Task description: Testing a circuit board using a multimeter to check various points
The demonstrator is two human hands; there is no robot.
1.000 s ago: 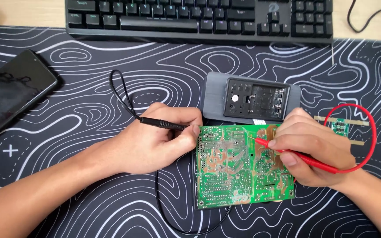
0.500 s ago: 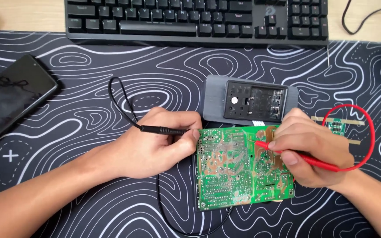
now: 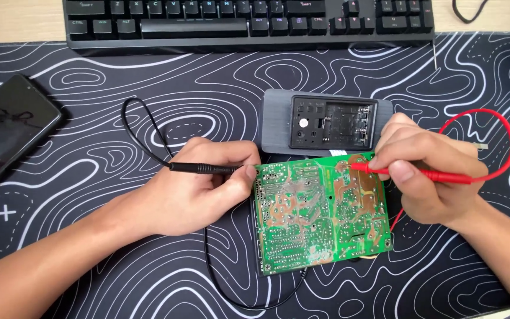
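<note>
1 green rectangular circuit board (image 3: pixel 320 212) is laid solder side up on the black worktop mat with white contour lines (image 3: pixel 119 77), between 2 hands. The left hand (image 3: pixel 193 189) is curled closed around 1 thin black test probe (image 3: pixel 205 169), its tip brought to the board's left edge. The right hand (image 3: pixel 426 171) is pinched closed around 1 thin red test probe (image 3: pixel 420 172), its tip touching the board's upper right area. 1 grey rectangular meter lying face down (image 3: pixel 329 121) is seen just behind the board. 1 black keyboard (image 3: pixel 249 20) is set along the far edge, and 1 dark smartphone (image 3: pixel 7 127) is placed well to the left.
</note>
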